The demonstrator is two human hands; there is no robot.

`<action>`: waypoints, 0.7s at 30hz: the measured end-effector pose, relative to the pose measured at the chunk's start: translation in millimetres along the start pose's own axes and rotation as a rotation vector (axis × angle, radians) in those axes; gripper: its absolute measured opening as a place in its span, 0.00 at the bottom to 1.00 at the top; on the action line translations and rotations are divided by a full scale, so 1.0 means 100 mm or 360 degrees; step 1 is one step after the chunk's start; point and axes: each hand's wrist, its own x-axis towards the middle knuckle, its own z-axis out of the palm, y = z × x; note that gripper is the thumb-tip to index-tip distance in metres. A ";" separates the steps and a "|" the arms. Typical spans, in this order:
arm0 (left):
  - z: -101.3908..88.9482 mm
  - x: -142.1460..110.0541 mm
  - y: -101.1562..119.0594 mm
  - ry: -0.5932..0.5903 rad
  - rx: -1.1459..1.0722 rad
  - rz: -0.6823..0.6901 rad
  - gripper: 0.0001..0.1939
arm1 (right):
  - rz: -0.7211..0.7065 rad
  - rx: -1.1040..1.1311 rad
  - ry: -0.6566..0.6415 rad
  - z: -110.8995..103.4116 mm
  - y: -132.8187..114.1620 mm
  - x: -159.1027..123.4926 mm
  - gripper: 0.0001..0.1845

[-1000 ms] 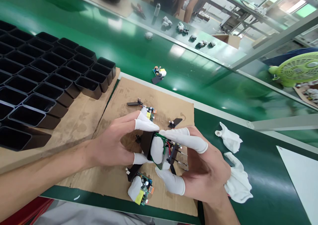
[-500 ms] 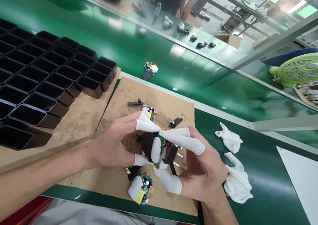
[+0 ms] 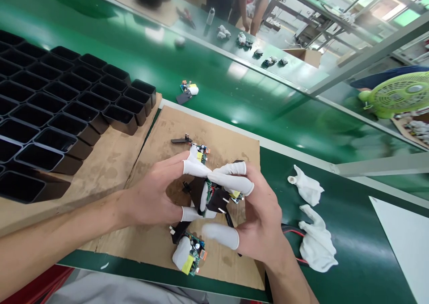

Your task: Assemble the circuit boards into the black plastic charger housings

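Both hands meet over a sheet of brown cardboard (image 3: 167,129) and wear white finger cots. My left hand (image 3: 157,192) pinches a small green circuit board assembly (image 3: 209,199) with a white part between thumb and forefinger. My right hand (image 3: 254,214) grips the same assembly from the right, forefinger over the top, at a black plug piece with metal prongs. A second circuit board (image 3: 189,255) lies on the cardboard just below the hands. Another circuit board (image 3: 201,151) with a black flat piece lies just beyond them.
Rows of open black plastic housings (image 3: 63,103) fill the left. A green conveyor belt (image 3: 234,94) carries a circuit board unit (image 3: 187,90). White cloth gloves (image 3: 313,232) lie to the right, with a white sheet and a green fan (image 3: 395,94) farther right. Another person stands beyond the belt.
My right hand has rolled leftward over the assembly, turning the black plug piece against the board. The unit on the conveyor has travelled left. My left hand has stayed put.
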 end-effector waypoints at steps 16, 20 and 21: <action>0.00 -0.06 -0.08 0.0039 -0.0013 -0.0031 0.31 | 0.0153 -0.0001 0.0040 0.08 -0.10 -0.02 0.34; 0.00 -0.05 -0.06 0.0009 0.0039 -0.0005 0.29 | 0.0209 0.0016 0.0070 0.11 -0.14 0.00 0.33; 0.00 -0.04 -0.06 0.0012 0.0056 0.0008 0.29 | 0.0222 0.0023 0.0081 0.11 -0.14 0.01 0.32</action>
